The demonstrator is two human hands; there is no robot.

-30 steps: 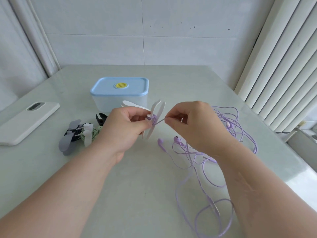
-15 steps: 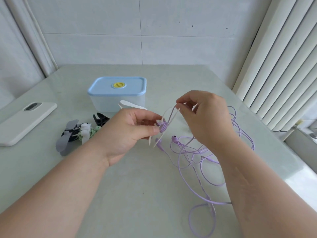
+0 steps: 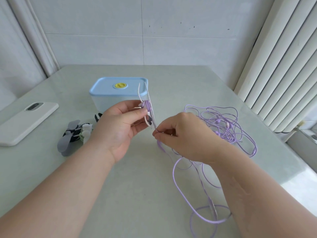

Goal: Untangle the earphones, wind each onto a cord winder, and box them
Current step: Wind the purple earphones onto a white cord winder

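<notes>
Pale green and glossy, the tabletop (image 3: 151,194) runs back to a white tiled wall (image 3: 171,48). Above it the left hand (image 3: 123,124) holds a white flat plastic cord winder (image 3: 149,98) upright, fingers and thumb grasping its middle, where a few turns of lilac earphone cord (image 3: 174,170) already sit. The right hand (image 3: 185,136) pinches that cord just below the winder, fingers curled tight on it.

The main risk is the loose heap near the right hand. It looks knotted, with earbuds buried in it, so pulling more length through may tighten a snarl or drag the whole heap along. Slack between the pinch and the winder could also let the wound turns slip off the narrow waist. Too hard a pull could twist the thin blades out of the left hand's hold.

A blue-lidded translucent plastic box (image 3: 118,86) stands closed behind the hands and must be opened before boxing. A bundle of grey, white and black winders (image 3: 75,134) lies to the left, beside a white phone (image 3: 25,122).
</notes>
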